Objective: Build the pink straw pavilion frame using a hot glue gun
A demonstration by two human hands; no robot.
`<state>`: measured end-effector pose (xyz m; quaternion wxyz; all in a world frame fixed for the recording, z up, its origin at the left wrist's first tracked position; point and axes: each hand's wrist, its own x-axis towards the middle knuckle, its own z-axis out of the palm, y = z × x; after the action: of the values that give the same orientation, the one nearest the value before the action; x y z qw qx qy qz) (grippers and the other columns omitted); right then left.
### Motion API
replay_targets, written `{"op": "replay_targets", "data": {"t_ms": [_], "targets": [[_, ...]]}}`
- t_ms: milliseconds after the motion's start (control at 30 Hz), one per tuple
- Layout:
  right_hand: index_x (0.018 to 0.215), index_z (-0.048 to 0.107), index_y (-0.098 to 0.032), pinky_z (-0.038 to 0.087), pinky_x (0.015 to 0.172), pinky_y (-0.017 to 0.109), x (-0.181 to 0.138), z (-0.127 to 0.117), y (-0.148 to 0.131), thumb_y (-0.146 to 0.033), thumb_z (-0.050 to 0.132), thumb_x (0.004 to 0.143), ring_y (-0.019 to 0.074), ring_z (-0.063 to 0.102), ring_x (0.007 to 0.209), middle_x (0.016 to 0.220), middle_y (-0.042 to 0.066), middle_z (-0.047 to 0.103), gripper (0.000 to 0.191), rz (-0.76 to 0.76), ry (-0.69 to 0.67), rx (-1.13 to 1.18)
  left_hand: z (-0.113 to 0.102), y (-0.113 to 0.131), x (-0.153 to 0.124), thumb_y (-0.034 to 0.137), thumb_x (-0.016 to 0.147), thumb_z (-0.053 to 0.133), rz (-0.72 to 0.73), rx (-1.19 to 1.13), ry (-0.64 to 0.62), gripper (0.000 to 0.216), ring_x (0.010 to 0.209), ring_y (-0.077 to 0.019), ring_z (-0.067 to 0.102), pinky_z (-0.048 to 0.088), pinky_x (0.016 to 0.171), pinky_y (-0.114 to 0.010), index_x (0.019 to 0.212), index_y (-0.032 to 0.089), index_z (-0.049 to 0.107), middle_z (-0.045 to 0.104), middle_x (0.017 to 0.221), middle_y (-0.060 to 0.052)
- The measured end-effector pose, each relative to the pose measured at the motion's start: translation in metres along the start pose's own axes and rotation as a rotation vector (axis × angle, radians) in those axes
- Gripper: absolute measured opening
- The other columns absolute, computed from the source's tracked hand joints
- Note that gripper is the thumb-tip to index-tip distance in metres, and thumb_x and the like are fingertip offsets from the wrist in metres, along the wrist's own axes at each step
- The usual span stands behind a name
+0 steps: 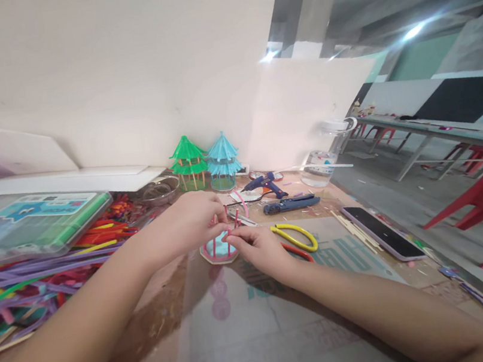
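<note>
A small octagonal model base (221,260) with a pink rim, a light blue floor and several thin upright pink sticks sits on the work mat. Over its back right part, my left hand (196,216) has its fingers pinched together; what is between them is too small to make out. From the right, my right hand (263,251) closes thumb and finger around a thin pink stick (228,247) at the base's edge. The two hands' fingertips almost meet. Scissors (297,234) with yellow and red handles lie just beyond my right hand.
Behind stand a green pagoda model (187,156) and a blue one (222,159). A glue gun (272,185), blue pliers (291,204), a phone (380,231) and a clear jug (318,166) lie rightward. Fuzzy craft stems (55,270) and a plastic case (34,224) crowd the left.
</note>
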<state>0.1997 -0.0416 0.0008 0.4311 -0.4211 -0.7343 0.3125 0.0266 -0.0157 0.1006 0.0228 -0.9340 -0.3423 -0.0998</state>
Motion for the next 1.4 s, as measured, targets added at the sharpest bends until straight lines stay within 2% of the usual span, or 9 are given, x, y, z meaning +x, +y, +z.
{"op": "replay_targets", "data": {"t_ms": [400,733,1400], "targets": [[0.078,0.073,-0.018,0.038,0.059,0.025,-0.0002,-0.0023,-0.0004,-0.036,0.053,0.088,0.0141,0.052,0.06,0.066,0.0,0.066,0.029,-0.021,-0.011,-0.032,-0.0009,-0.001,-0.001,0.021,0.084,0.057,0.033,-0.023,0.014,0.015,0.08,-0.0176,0.062,0.042,0.07,-0.027,0.079,0.018,0.071,0.069,0.086,-0.004],[0.08,0.074,-0.018,0.039,0.06,0.025,-0.0006,-0.002,-0.0021,-0.037,0.053,0.087,0.0144,0.052,0.062,0.069,0.001,0.067,0.029,-0.006,-0.019,-0.016,-0.0053,0.0032,0.0001,0.021,0.084,0.057,0.012,-0.01,-0.03,0.015,0.084,-0.0185,0.064,0.044,0.073,-0.027,0.081,0.018,0.071,0.069,0.09,-0.006],[0.081,0.076,-0.02,0.043,0.062,0.026,0.0001,-0.0003,0.0008,-0.036,0.055,0.087,0.0156,0.057,0.064,0.072,0.001,0.072,0.026,-0.003,-0.006,-0.008,-0.0032,-0.0007,-0.001,0.025,0.087,0.057,0.056,-0.007,-0.016,0.015,0.084,-0.0173,0.064,0.044,0.075,-0.027,0.081,0.019,0.07,0.07,0.09,-0.005]]}}
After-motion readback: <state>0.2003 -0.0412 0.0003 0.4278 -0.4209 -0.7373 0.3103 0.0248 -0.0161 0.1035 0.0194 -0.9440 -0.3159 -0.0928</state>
